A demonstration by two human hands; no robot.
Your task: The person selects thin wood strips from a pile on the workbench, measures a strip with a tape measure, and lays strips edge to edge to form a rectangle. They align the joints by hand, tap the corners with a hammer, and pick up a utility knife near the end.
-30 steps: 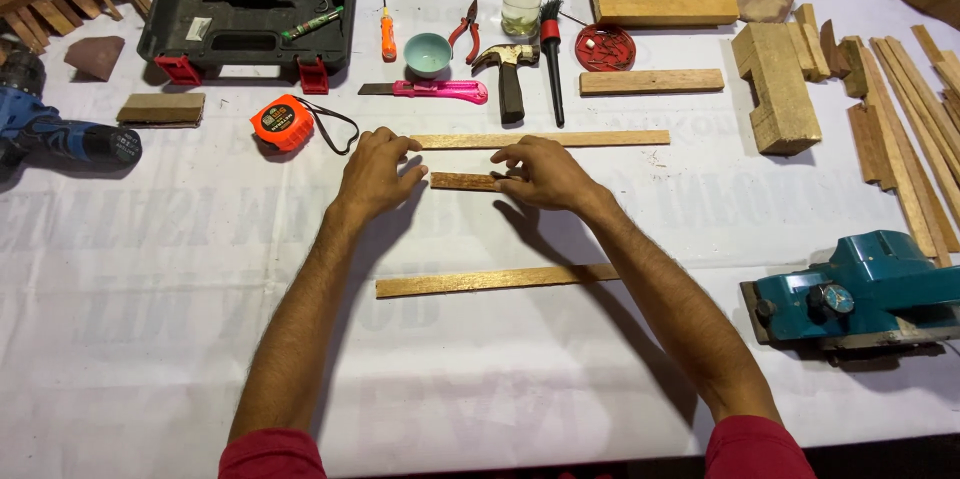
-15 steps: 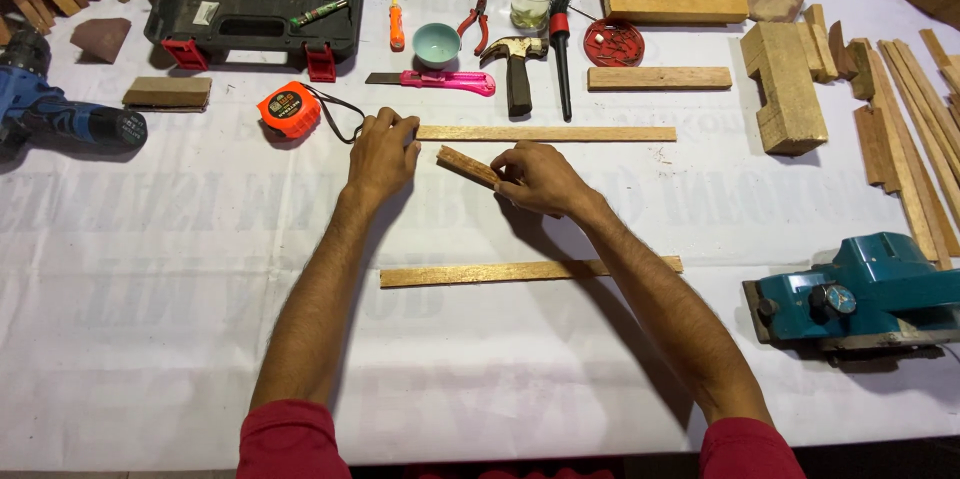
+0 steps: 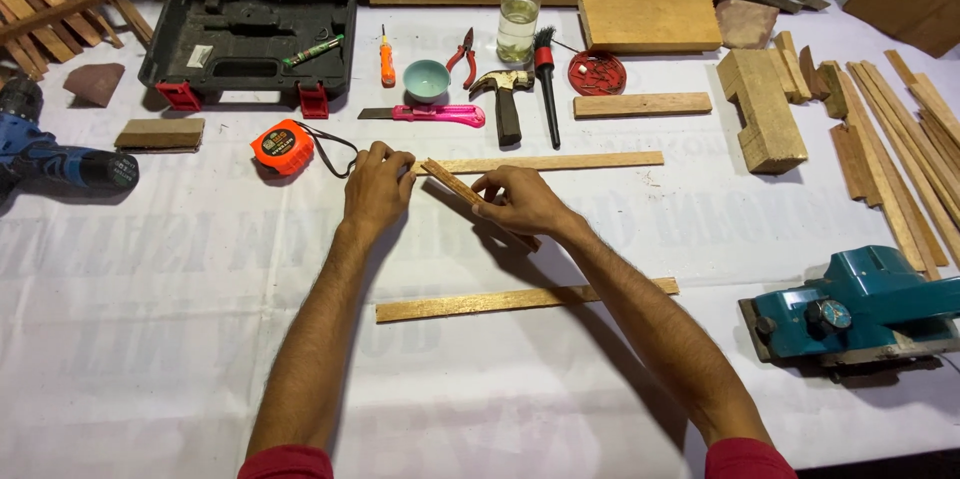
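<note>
Two hands are on one short wooden strip (image 3: 478,202), which you hold tilted over the white counter (image 3: 150,339): your left hand (image 3: 378,187) pinches its upper end, just below the long strip (image 3: 540,162) lying crosswise, and the fingers (image 3: 497,185) of your right hand (image 3: 520,201) are closed around its middle, so neither hand is free. Judging by this, you are in the step of placing the short piece between the far strip and the near strip (image 3: 527,299), which lies well apart towards you. The next move likely calls for turning it square to both and setting it down flat without nudging either. As for packages and labels: a clear bottle with a yellow cap (image 3: 521,1) stands at the far edge, its label too small to make out; an open dark tool case (image 3: 250,24) with red latches sits far left, and an orange tape measure (image 3: 283,147) lies just beside your left hand. Faint mirrored lettering shows through the counter's white sheet.
</note>
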